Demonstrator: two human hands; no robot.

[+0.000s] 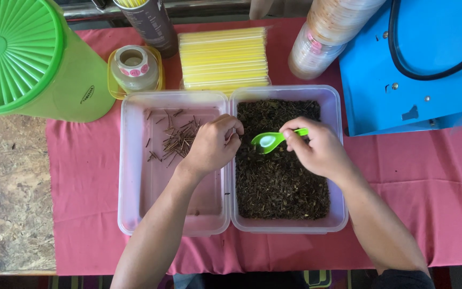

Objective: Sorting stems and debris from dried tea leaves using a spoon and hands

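Spoon [267, 141], green, pinched by right hand [316, 150]; left hand [212, 144] fingers pinched together, over tubs on pink cloth [81, 176].

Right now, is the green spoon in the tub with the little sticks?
No, the right hand holds the green spoon over the tub of dark leaves, not the tub of sticks.

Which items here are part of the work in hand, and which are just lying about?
In use: left hand, right hand, green spoon, tub of dark leaves, tub of twigs.
Lying about: green canister, tape roll, yellow straws, stacked lids, blue machine.
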